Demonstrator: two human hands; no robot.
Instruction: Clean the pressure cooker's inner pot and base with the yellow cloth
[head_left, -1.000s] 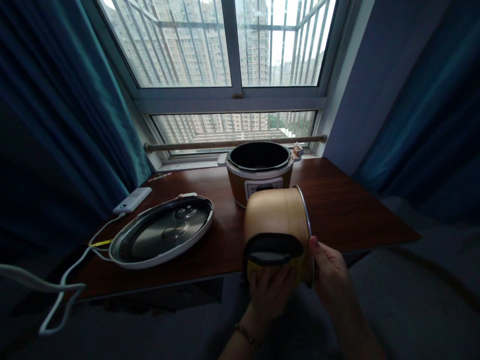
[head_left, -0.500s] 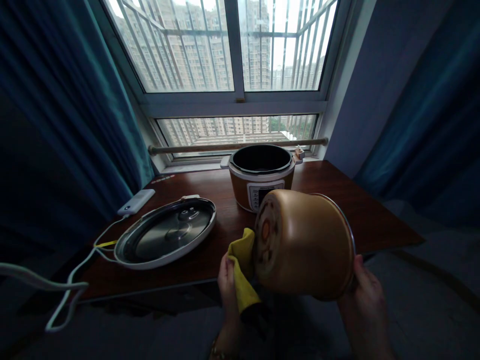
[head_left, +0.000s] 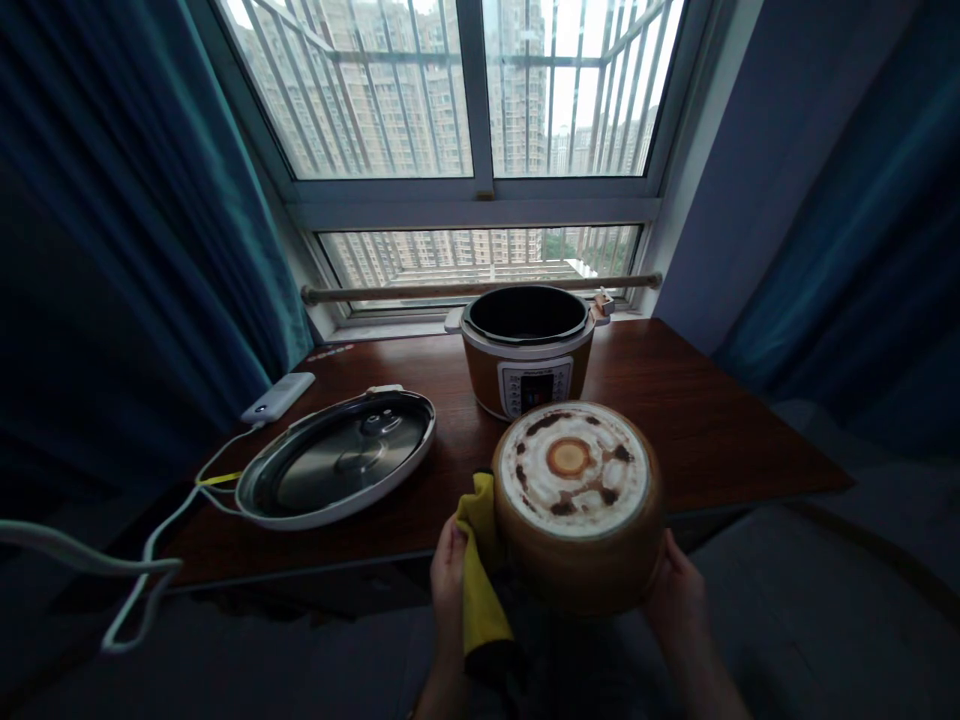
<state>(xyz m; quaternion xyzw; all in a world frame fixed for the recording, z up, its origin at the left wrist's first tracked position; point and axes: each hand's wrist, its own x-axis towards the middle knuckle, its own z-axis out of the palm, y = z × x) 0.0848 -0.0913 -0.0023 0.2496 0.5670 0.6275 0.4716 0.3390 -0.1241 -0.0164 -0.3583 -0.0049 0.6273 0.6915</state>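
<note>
A gold-brown inner pot [head_left: 577, 560] is tilted in front of the table, its pale, stained base facing away from me and up. My right hand [head_left: 679, 590] grips it at the lower right; the fingertips are partly hidden behind it. On the other side, my left hand [head_left: 450, 570] is closed on a yellow cloth [head_left: 480, 590] that lies against the pot's left side. Behind the pot stands the cooker body [head_left: 487, 375], lidless, with a dark interior and a front control panel. Its detached round lid [head_left: 337, 465] rests on the table at the left, metal inner side up.
The dark wooden table [head_left: 720, 420] reaches to the window. A white power bank [head_left: 279, 398] with a white cable [head_left: 161, 530] lies at the left edge; the cable hangs off the front. Blue curtains [head_left: 202, 200] flank the window, and a rail [head_left: 390, 293] crosses below it.
The pot has turned from lying sideways so that its base now faces more upward. My right hand has moved left with it. The cloth stays in my left hand at the pot's side.
</note>
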